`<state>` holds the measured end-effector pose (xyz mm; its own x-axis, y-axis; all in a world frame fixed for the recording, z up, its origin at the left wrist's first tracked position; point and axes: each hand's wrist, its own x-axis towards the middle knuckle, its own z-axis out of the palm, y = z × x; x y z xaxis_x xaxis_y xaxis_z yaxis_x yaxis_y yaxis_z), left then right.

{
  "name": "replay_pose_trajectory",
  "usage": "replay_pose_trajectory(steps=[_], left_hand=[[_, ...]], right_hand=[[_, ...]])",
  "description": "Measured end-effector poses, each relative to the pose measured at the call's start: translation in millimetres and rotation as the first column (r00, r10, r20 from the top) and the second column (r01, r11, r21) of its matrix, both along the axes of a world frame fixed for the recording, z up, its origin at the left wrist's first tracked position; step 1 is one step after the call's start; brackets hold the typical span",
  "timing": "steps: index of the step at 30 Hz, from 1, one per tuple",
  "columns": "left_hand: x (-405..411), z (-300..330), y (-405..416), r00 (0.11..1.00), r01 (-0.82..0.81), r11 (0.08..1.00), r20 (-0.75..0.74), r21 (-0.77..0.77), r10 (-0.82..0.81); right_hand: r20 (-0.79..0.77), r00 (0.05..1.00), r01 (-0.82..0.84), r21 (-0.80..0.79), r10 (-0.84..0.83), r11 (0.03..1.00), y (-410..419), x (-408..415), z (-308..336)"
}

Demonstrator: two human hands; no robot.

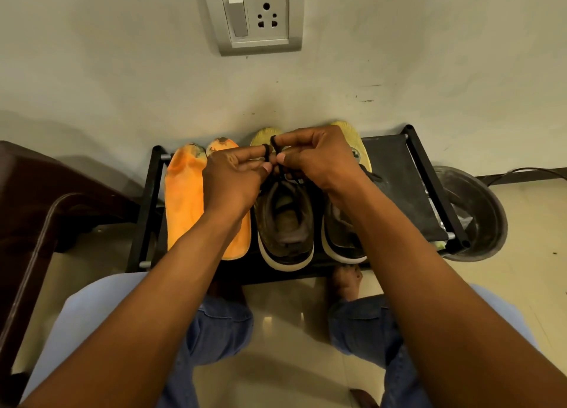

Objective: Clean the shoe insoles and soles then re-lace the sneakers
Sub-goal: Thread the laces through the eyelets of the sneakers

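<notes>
Pinching the black lace [274, 159] with left hand [236, 180] and right hand [316, 159], right above the brown sneaker [285, 223], toe pointing away, both equally near.

Two insoles [185, 199] left of two sneakers [285, 223] on rack [395, 174], basin [478, 211] right

A low black rack [395, 174] with a dark fabric shelf stands on the pale tiled floor [518, 223], pushed against the wall. On it lie two orange insoles [184, 199] side by side at the left, then two dark sneakers [285, 223] with white soles, heels toward the viewer; the right part of the fabric is bare. Two yellow pieces [265, 133] behind the sneakers, probably upturned soles, lean at the wall.
</notes>
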<state>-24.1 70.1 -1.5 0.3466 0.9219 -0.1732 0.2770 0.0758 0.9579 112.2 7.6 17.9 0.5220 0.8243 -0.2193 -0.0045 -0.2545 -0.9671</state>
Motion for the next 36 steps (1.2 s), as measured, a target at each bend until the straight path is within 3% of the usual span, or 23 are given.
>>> replay_pose_trajectory(steps=[6,11,18,36], left_hand=[[-2,2,10,1.0,0.017,0.999,-0.005,0.044,-0.016],[-6,3,16,0.997,0.069,0.998,-0.034,-0.008,-0.07],[-5,11,12,0.995,0.084,0.995,0.064,-0.052,-0.08],[-8,11,24,0.98,0.201,0.979,0.013,-0.029,-0.2]], right_hand=[[-0.039,0.999,0.0,0.013,0.001,1.0,0,3,6],[-0.032,0.996,-0.078,-0.009,0.078,0.997,-1,4,12],[0.037,0.997,-0.068,-0.007,0.068,0.998,-3,4,14],[0.067,0.983,-0.173,0.0,0.172,0.985,0,10,6]])
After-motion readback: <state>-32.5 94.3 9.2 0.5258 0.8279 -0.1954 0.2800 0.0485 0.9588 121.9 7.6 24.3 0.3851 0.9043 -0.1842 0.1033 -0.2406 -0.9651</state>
